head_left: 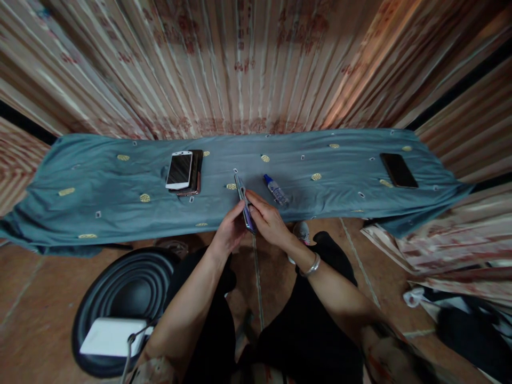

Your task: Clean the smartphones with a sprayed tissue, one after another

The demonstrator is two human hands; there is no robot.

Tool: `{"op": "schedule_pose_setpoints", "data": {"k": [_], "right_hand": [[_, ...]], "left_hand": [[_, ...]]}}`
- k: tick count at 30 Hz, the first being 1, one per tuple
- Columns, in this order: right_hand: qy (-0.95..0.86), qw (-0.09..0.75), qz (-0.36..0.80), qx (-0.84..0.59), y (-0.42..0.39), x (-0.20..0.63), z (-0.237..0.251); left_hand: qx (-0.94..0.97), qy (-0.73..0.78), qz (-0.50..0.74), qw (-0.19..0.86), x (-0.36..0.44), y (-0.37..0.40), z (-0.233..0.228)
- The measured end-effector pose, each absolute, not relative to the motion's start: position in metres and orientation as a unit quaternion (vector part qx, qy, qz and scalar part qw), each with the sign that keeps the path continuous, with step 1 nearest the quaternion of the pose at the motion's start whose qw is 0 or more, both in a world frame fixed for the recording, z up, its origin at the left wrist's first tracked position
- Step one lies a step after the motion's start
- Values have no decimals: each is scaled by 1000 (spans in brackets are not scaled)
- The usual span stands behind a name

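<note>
Both forearms extend forward from the lower edge of the view and converge at the near edge of the table (80,181). The left hand (230,229) is raised with the palm turned inward; its grip is clamped on the left side of a phone (245,205). The right hand (269,218) mirrors it, fingers laid along the right side of the phone, grip closed on the same device. A metal bracelet (311,265) sits on the right wrist.

The phone is held edge-on to the camera, tilted toward 11 o'clock, so only its thin, purplish side profile shows. Its far end overlaps the table's teal cloth; its near end lies between the two hands.

A small clear bottle (276,191) with a blue cap lies on the cloth at 1 o'clock from the hands, near but apart. A stack of phones (184,170), the top one white, lies at 10 o'clock. A dark phone (398,169) lies well apart at 2 o'clock.
</note>
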State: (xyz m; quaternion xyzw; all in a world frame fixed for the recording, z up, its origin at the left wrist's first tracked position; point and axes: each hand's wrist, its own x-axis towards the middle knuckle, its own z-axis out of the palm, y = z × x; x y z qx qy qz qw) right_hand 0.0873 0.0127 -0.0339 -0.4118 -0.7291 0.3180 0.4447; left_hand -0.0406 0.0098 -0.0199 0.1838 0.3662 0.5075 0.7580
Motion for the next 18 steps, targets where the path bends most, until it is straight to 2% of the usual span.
{"op": "schedule_pose_setpoints", "data": {"k": [11,18], "right_hand": [[-706,456,392,-375,-1,85,-21],[-712,487,341,-374,-8,84,-20]], "left_hand": [[167,392,520,741,-52,19,-18],[139,415,514,738,-51,22,-24]]}}
